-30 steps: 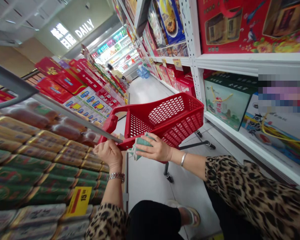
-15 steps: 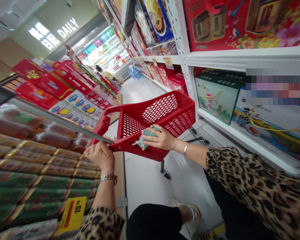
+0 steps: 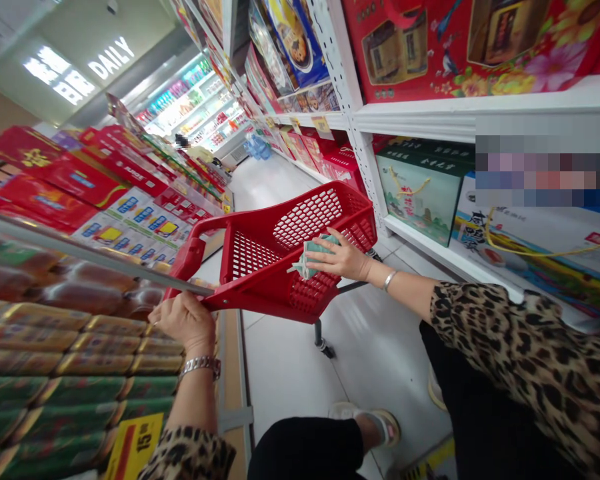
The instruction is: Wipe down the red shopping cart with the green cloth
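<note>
Head view: left hand closed around the near rim of a red wheeled shopping basket; right hand spread, fingers pressing a folded teal cloth against the basket's inner wall. Likely risks: cloth dropping if that pressure eases, basket corner catching the metal shelf edge or green tins if steered too close.

Red mesh shopping cart, tilted, green cloth against its side

Two hands, one red shopping cart, one green cloth, one silver bangle, one silver wristwatch, one yellow price tag and one sandal are in view.
</note>
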`<action>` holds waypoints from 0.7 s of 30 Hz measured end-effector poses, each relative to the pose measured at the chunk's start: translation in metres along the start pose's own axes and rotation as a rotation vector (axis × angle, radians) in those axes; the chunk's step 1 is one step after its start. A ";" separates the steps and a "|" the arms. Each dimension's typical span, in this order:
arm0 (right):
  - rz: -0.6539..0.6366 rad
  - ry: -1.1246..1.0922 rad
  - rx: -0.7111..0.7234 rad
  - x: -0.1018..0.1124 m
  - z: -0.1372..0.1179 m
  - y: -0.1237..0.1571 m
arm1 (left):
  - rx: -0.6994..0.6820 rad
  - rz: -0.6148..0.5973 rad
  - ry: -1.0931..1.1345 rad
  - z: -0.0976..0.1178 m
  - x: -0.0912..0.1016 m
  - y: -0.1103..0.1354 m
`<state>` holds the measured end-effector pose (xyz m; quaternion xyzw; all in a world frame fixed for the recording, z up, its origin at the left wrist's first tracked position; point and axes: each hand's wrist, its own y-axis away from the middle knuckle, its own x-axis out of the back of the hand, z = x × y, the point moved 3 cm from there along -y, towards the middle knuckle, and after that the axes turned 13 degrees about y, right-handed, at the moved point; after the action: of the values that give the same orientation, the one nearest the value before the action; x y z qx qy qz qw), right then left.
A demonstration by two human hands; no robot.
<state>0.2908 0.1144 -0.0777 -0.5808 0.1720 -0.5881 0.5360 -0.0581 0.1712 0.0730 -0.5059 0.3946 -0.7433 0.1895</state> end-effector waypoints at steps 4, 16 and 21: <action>-0.062 0.059 -0.058 -0.001 0.026 0.018 | 0.006 -0.025 -0.003 -0.003 -0.003 -0.002; -0.047 0.048 -0.289 0.004 0.043 0.021 | 0.066 0.014 0.060 0.005 -0.017 -0.009; 0.101 -0.054 -0.148 -0.002 -0.023 -0.032 | 0.071 0.021 0.051 0.007 -0.019 -0.008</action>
<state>0.2569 0.1183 -0.0586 -0.6248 0.2295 -0.5304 0.5250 -0.0428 0.1859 0.0693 -0.4754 0.3779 -0.7676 0.2049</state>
